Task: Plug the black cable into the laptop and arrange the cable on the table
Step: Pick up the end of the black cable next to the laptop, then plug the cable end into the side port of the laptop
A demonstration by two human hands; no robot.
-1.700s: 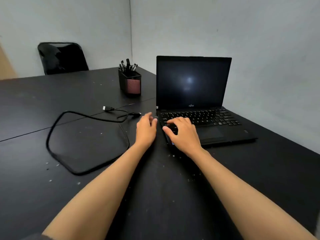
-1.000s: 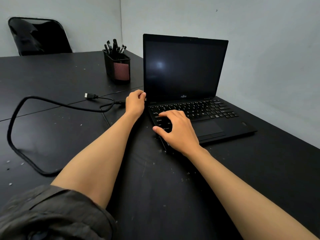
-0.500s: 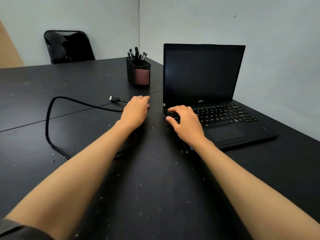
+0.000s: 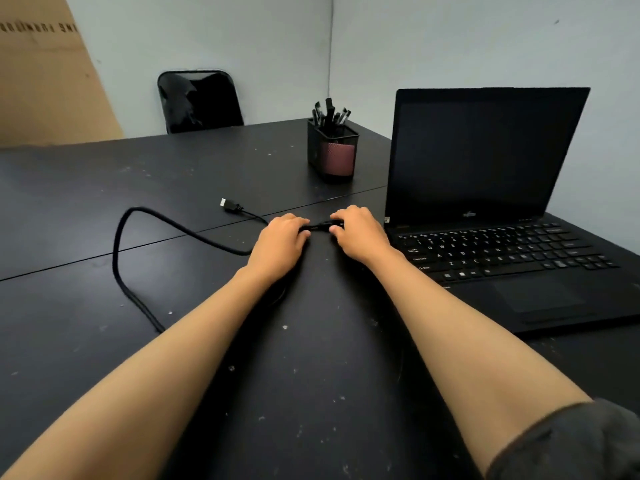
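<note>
An open black laptop (image 4: 485,188) with a dark screen stands on the right of the black table (image 4: 86,188). A black cable (image 4: 138,216) lies in a wide loop on the left, and one free plug end (image 4: 229,205) rests on the table behind my left hand. My left hand (image 4: 278,244) and my right hand (image 4: 360,233) sit close together just left of the laptop's left edge. Both pinch a short black stretch of the cable (image 4: 320,226) between them. The cable's run under my left forearm is hidden.
A black mesh pen holder (image 4: 333,152) with several pens stands behind my hands, left of the laptop screen. A black chair (image 4: 199,100) is at the table's far side. A brown cardboard panel (image 4: 45,74) leans against the wall at the far left.
My right hand has left the laptop keyboard and moved left to take the cable beside my left hand. The view has shifted, so the laptop now sits further right.
</note>
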